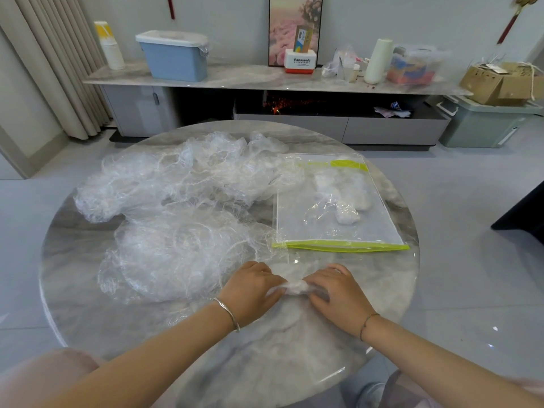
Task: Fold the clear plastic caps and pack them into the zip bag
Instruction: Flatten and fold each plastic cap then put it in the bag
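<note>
A small folded clear plastic cap lies on the round marble table near its front. My left hand holds its left end and my right hand its right end, fingers curled on the bundle. A heap of loose clear plastic caps covers the left and middle of the table, one spread cap just left of my left hand. The zip bag, clear with a lime-green zip edge toward me, lies flat at the right. A few folded caps show inside it.
Beyond the table stands a long low cabinet carrying a blue lidded bin, paper cups, a white-and-red box and bags. A grey-green crate with cardboard on top sits on the floor at the right.
</note>
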Demonstrator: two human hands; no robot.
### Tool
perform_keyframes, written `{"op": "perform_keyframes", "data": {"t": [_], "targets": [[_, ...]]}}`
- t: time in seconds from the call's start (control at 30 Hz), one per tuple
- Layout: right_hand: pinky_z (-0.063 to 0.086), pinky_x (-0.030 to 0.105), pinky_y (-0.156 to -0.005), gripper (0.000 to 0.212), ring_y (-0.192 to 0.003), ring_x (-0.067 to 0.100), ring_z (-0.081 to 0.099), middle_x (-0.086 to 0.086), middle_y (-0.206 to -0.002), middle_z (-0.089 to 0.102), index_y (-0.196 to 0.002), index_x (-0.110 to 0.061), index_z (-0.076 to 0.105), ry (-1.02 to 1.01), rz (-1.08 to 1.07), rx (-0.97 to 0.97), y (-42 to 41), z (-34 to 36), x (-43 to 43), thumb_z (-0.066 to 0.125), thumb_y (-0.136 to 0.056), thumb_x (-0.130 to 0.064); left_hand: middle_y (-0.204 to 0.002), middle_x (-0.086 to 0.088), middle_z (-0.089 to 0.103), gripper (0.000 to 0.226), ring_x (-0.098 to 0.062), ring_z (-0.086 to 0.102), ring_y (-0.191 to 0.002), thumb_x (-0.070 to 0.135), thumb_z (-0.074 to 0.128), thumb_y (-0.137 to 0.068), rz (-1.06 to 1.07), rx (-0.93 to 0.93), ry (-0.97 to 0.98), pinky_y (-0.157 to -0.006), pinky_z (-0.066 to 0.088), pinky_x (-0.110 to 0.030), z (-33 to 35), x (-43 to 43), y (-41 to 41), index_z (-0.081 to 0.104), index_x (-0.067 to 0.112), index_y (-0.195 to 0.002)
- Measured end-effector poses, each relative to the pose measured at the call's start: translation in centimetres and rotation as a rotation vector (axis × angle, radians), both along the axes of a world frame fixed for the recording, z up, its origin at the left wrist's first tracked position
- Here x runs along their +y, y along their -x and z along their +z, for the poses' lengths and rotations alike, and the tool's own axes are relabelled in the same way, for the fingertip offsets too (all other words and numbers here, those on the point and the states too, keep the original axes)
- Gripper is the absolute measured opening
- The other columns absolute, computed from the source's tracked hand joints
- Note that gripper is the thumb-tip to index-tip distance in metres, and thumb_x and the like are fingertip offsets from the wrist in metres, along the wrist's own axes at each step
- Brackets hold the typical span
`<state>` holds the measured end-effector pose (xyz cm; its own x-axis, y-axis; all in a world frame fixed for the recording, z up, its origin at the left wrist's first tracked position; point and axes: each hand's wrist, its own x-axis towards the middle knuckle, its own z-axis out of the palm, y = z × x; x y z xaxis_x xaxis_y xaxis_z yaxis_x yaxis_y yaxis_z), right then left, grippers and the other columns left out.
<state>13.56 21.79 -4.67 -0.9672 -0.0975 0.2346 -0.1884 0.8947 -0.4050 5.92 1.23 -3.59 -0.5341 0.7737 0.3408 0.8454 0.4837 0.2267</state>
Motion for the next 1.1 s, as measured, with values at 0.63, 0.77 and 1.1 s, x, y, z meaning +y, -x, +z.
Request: {"op": "perform_keyframes", "data": {"t": [0.63,0.77,1.1], "targets": [[0.039,0.02,-0.059,0.032,-0.053,0.005,0.043,-0.001,-0.065,0.054,-0.085,-0.022,0.05,0.685,-0.347,-0.29,2.3,0.6,-0.2,0.077,-0.074,-0.01,-0.128,0.002,0.056,0.04,-0.018,0.051,-0.119,0.04,0.038,-0.096,-0.036,-0.095,0.025,-0.103,0.036,-0.031,0.7,-0.1,-0.2,0.052,0.024,-0.129],[0.04,0.018,-0.06,0.032,-0.059,0.007,0.047,-0.005,-0.072,0.055,-0.091,-0.022,0.05,0.642,-0.349,-0.275,2.2,0.7,-0.3,0.075,-0.075,-0.012,-0.147,0.0,0.04,0.075,-0.021,0.032,-0.138,0.059,0.0,-0.094,-0.152,-0.069,0.337,-0.116,0.005,-0.039,-0.5,-0.3,-0.6,0.042,0.019,-0.141],[0.032,0.022,-0.093,0.029,-0.107,0.007,0.051,-0.011,-0.114,0.062,-0.109,-0.025,0.065,-0.135,0.106,0.128,-0.6,1.4,-0.3,0.048,-0.088,-0.035,-0.154,-0.001,0.027,0.084,-0.023,0.032,-0.137,0.069,-0.005,-0.085,-0.083,-0.13,0.346,-0.113,0.003,-0.032,-1.2,-0.1,-0.6,0.036,0.023,-0.143]]}}
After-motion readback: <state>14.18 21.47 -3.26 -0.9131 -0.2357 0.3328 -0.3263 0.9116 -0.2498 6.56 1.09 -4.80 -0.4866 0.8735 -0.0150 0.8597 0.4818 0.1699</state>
